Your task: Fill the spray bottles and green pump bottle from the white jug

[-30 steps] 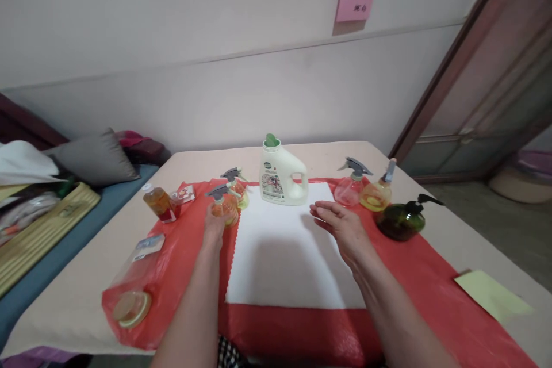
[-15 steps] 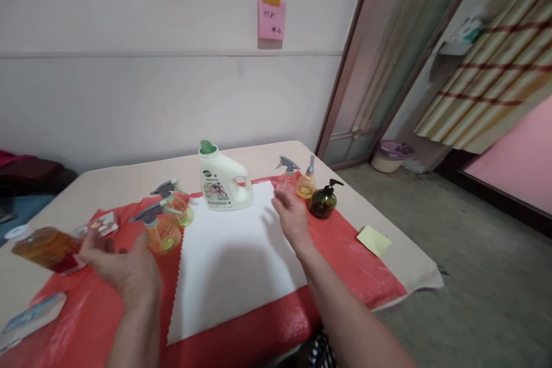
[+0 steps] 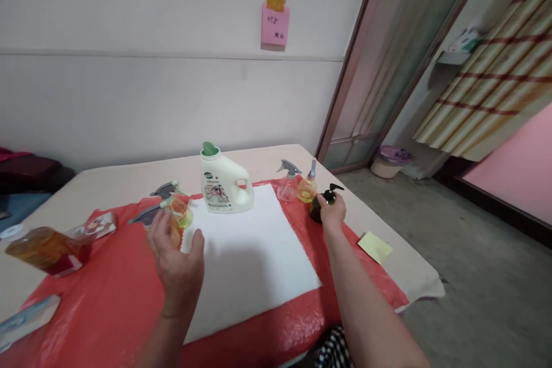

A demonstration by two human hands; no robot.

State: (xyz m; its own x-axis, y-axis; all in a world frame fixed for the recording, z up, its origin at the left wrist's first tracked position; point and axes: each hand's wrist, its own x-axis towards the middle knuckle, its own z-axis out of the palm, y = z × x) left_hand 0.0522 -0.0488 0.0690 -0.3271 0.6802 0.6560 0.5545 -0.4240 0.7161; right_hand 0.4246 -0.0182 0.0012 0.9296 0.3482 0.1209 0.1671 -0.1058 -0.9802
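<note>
My right hand [image 3: 334, 214] is closed round the dark green pump bottle [image 3: 316, 210], whose black pump head rises above my fingers. Just left of that bottle stand a pinkish spray bottle [image 3: 287, 189] and a yellow spray bottle [image 3: 307, 190]. My left hand [image 3: 179, 261] hovers with fingers apart and nothing in it, partly covering an orange-yellow spray bottle [image 3: 173, 234]. Behind it stands another yellowish spray bottle [image 3: 184, 215]. A pale green detergent jug [image 3: 226, 184] with a green spout sits upright at the back of the white sheet [image 3: 254, 264].
A red cloth [image 3: 107, 299] lies under the sheet. At the left are a bottle of amber liquid [image 3: 45, 248], a small packet [image 3: 101, 225] and a flat blue-white packet [image 3: 28, 322]. A yellow note [image 3: 375, 247] lies near the table's [image 3: 414, 276] right edge.
My right hand has moved right and taken hold of the dark green pump bottle. My left hand has shifted right, away from the amber bottle, to in front of the left spray bottles.
</note>
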